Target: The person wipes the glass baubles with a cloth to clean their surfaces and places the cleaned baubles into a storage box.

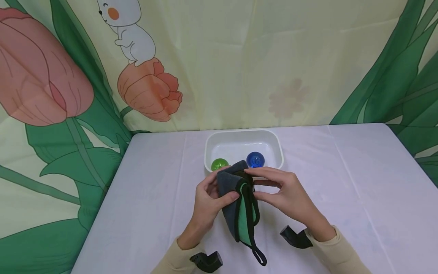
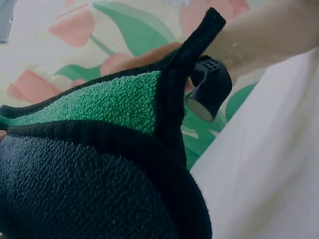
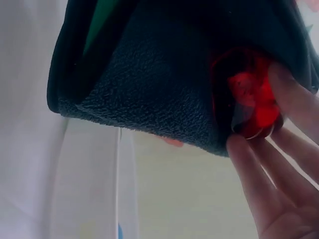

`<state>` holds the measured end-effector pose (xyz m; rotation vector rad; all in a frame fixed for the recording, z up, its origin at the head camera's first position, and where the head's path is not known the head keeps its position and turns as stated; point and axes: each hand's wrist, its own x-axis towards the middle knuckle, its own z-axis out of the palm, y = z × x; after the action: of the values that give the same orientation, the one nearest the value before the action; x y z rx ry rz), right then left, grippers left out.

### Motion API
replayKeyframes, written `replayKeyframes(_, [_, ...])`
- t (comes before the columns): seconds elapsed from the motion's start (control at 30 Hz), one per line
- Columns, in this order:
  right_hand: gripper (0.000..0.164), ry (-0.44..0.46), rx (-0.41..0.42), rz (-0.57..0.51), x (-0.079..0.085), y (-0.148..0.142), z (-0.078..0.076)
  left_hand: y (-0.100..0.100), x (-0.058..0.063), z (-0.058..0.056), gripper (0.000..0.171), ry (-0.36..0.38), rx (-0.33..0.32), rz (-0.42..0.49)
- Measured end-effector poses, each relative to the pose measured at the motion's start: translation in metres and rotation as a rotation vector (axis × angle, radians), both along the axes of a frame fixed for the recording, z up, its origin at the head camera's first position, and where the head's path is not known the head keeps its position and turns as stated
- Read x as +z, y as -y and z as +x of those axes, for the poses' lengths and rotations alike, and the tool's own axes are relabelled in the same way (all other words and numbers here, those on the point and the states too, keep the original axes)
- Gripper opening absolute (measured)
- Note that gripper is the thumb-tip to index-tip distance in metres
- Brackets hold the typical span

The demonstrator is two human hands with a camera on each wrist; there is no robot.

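A cloth [image 1: 228,190], dark grey on one face and green on the other, hangs folded between the two hands, with black edging and a loop at its lower corner. My left hand [image 1: 208,199] grips it from the left, thumb lying over the grey face. On the other side, my right hand [image 1: 291,194] holds a clear red ball [image 3: 251,94] by its fingertips, against the grey side of the cloth. The head view mostly hides that ball behind cloth and fingers. In the left wrist view the cloth's green face [image 2: 114,97] shows inside the fold.
Just beyond the hands, a white tray [image 1: 243,132] stands on the white-covered table [image 1: 154,190]. It contains a green ball [image 1: 219,164] and a blue ball [image 1: 255,160]. A printed curtain [image 1: 222,76] hangs behind the table. Each wrist wears a black camera [image 1: 296,237].
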<state>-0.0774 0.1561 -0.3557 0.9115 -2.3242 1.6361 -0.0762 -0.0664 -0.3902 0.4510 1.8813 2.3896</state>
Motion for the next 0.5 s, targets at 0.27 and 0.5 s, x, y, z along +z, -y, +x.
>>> replayKeyframes(0.27, [0.066,-0.103,0.011,0.095,0.002,-0.003,-0.001,-0.0006,0.0011,-0.0011,0.063,0.022,0.037,0.001])
replayKeyframes(0.5, [0.039,-0.271,0.1,0.09,-0.0016,-0.0054,-0.0046,-0.0019,0.0015,0.0009,0.065,0.035,0.034,0.028])
